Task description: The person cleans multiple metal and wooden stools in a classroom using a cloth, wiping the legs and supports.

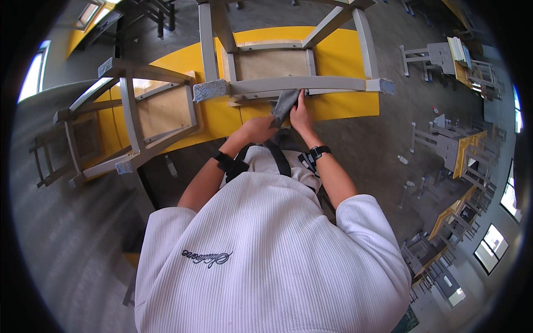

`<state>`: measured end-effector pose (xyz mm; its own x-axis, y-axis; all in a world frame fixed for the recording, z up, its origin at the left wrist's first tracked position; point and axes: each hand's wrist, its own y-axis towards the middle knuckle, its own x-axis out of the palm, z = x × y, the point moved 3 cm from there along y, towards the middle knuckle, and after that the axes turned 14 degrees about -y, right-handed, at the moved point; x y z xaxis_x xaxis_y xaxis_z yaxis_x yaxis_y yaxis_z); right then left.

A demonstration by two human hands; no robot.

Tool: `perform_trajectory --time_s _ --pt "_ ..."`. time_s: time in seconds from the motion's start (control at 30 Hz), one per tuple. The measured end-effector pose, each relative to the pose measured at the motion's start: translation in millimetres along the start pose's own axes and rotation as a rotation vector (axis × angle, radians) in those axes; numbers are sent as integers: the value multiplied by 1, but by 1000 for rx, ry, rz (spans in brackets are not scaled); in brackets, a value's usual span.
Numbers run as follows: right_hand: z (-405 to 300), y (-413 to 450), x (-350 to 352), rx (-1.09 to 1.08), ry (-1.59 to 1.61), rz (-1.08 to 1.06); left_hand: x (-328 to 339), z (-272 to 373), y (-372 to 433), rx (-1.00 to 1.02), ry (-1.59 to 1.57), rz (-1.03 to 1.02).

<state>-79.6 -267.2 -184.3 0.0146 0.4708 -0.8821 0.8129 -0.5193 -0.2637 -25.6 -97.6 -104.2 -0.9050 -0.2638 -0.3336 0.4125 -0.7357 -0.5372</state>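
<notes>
Between my hands is a grey cloth (285, 106). My left hand (259, 129) grips its near end, over the near edge of a yellow tabletop (345, 106). With my right hand (300, 114) I hold the cloth's far part up against the metal frame of an upturned stool (275, 85); the exact grip of the fingertips is partly hidden. The stool rests seat-down on the yellow top, its legs pointing up and capped with fabric-like covers. Its wooden seat underside (272, 64) faces up.
Another upturned stool (132, 112) stands close on the left, with more stools beyond it. A plastic bottle (170, 166) is on the floor below left. Yellow-topped desks (470, 150) with stools line the right side, and bottles (402, 160) lie on the floor near them.
</notes>
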Motion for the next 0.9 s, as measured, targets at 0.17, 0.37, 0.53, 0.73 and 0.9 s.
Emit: perform_trajectory --time_s 0.17,0.37,0.53,0.73,0.9 --pt "-28 1 0 -307 -36 -215 -13 -7 -33 -42 -4 86" --pt "-76 -10 24 -382 -201 -411 -19 -34 -63 -44 -13 165" --pt "-114 -20 35 -474 -169 -289 -28 -39 -84 -105 -23 216" --pt "-95 -9 27 -550 -385 -194 -32 -39 -80 -97 -64 232" --pt "-51 5 2 -334 -466 -130 -26 -24 -57 -2 -79 216"
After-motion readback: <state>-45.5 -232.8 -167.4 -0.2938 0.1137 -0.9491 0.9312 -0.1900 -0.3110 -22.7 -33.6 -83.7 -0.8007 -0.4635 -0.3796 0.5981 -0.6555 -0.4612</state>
